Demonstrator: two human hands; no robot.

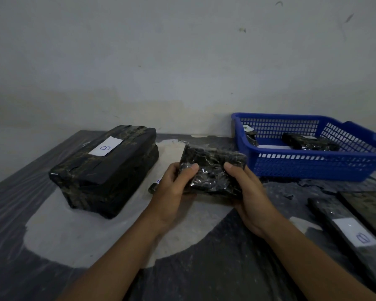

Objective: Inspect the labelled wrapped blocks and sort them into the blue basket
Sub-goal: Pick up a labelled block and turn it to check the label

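A small black wrapped block (213, 168) is held above the table by both hands. My left hand (174, 187) grips its left end with the thumb on top. My right hand (247, 192) grips its right end the same way. No label shows on its upper face. The blue basket (313, 165) stands at the back right and holds two wrapped blocks, one (251, 135) at its left wall and one (310, 143) in the middle. A large wrapped block (104, 170) with a white "B" label sits at the left.
Another small labelled block (155, 185) lies partly hidden behind my left hand. Long flat wrapped pieces (352, 235), one with a white label, lie at the right edge. The table is covered in dark plastic over a pale surface. A grey wall stands behind.
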